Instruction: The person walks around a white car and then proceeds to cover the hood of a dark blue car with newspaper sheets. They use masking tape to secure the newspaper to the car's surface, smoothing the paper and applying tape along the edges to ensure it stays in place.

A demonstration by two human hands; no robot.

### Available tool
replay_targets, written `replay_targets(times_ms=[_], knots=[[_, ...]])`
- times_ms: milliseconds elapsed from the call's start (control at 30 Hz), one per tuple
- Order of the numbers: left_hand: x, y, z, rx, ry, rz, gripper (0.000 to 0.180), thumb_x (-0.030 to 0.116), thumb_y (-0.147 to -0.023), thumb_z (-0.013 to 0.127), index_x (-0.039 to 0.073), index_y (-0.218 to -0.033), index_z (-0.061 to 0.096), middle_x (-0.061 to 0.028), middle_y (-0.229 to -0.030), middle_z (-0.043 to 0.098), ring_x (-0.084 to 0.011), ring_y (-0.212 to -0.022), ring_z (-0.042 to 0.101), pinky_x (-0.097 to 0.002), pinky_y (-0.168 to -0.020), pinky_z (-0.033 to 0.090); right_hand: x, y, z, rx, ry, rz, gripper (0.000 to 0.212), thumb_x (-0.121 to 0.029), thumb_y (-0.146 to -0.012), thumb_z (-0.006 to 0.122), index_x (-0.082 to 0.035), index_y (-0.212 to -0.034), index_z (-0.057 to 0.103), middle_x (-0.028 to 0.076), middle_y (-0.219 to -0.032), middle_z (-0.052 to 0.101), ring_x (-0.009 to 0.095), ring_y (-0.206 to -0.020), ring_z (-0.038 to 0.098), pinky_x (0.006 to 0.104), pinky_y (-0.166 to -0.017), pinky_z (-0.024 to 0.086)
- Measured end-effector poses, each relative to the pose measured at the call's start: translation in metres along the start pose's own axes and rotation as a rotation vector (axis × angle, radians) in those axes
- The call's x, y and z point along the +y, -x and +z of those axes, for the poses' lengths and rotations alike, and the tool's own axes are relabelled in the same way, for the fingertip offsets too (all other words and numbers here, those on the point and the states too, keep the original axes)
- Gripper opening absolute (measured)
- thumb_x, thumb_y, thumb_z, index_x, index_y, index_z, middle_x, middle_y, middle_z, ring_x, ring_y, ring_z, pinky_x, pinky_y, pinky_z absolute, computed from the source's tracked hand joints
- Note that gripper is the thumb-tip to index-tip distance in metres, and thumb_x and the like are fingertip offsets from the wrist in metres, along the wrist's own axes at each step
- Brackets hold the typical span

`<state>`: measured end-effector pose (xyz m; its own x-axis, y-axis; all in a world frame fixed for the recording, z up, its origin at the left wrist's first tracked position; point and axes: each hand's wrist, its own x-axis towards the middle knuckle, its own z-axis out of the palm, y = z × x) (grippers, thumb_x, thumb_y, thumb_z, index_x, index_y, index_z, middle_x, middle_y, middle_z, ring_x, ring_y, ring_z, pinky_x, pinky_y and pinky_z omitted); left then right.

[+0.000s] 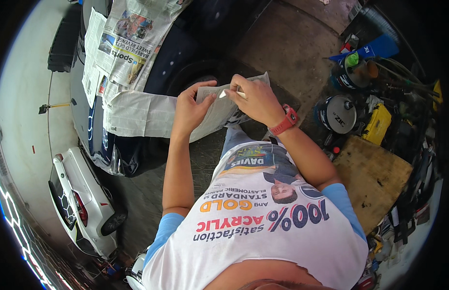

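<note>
Both hands are up in front of my chest over a long sheet of newspaper (143, 115) that stretches from the dark car (205, 36) toward me. My left hand (193, 105) pinches the sheet near its upper edge, thumb and fingers closed. To its right, my right hand (257, 99) is closed on a slim white strip-like object (223, 94); its pointed end lies close to my left thumb. The fingers hide too much of it to tell its exact kind. Beyond my right hand, the sheet's free end sticks up, and its lower part hangs below.
More newspaper (132, 36) covers part of the dark car. A white car (84, 203) stands at lower left. On the right are a round-lidded bucket (338, 115), a dark pail (352, 72), a yellow case (378, 123), a stained wooden board (374, 181) and clutter.
</note>
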<state>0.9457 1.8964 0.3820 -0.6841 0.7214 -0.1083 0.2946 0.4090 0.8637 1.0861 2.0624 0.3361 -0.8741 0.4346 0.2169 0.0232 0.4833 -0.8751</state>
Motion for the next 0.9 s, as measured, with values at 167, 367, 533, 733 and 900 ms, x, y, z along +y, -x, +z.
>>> replay_targets(times_ms=[167, 367, 533, 733, 900], knots=[[0.01, 0.002, -0.005, -0.085, -0.104, -0.017, 0.023, 0.008, -0.095, 0.079, 0.001, -0.116, 0.078, -0.0085, -0.1, 0.08, -0.0122, -0.093, 0.072, -0.0309, -0.083, 0.057, -0.002, -0.014, 0.0, -0.036, 0.011, 0.005, 0.029, -0.032, -0.098, 0.077, -0.006, -0.095, 0.064, 0.016, -0.079, 0.074, 0.04, -0.077, 0.073, 0.0464, -0.067, 0.053], [0.021, 0.003, -0.002, -0.039, -0.162, 0.067, 0.017, 0.01, -0.097, 0.08, -0.001, -0.11, 0.082, -0.0099, -0.096, 0.082, -0.0119, -0.088, 0.072, -0.0296, -0.08, 0.056, -0.007, -0.013, -0.006, -0.065, 0.115, -0.032, 0.023, -0.03, -0.103, 0.07, -0.007, -0.106, 0.067, 0.018, -0.079, 0.073, 0.041, -0.078, 0.073, 0.0473, -0.067, 0.054], [0.03, 0.004, -0.025, 0.175, -0.215, 0.079, 0.018, 0.013, -0.099, 0.079, -0.004, -0.106, 0.082, -0.0108, -0.093, 0.082, -0.0111, -0.085, 0.072, -0.028, -0.079, 0.055, 0.019, 0.037, -0.021, -0.137, -0.008, -0.054, 0.053, -0.026, -0.108, 0.06, -0.015, -0.158, 0.046, 0.02, -0.079, 0.072, 0.042, -0.08, 0.072, 0.0508, -0.072, 0.054], [0.074, 0.013, -0.061, 0.275, -0.401, 0.051, 0.029, 0.023, -0.098, 0.083, -0.005, -0.106, 0.082, -0.0082, -0.085, 0.08, -0.0088, -0.079, 0.066, -0.0269, -0.075, 0.052, 0.134, 0.067, -0.056, -0.255, 0.07, 0.238, 0.067, -0.027, -0.11, 0.056, -0.016, -0.17, 0.028, 0.018, -0.076, 0.072, 0.038, -0.087, 0.074, 0.0512, -0.083, 0.055], [0.097, 0.01, -0.065, 0.283, -0.435, 0.106, 0.032, 0.027, -0.098, 0.083, -0.004, -0.104, 0.082, -0.0051, -0.079, 0.075, -0.0085, -0.075, 0.061, -0.0274, -0.073, 0.049, 0.129, 0.052, -0.045, -0.36, -0.197, 0.339, 0.065, -0.026, -0.112, 0.052, -0.018, -0.172, 0.026, 0.009, -0.067, 0.066, 0.028, -0.077, 0.072, 0.0443, -0.083, 0.053]])
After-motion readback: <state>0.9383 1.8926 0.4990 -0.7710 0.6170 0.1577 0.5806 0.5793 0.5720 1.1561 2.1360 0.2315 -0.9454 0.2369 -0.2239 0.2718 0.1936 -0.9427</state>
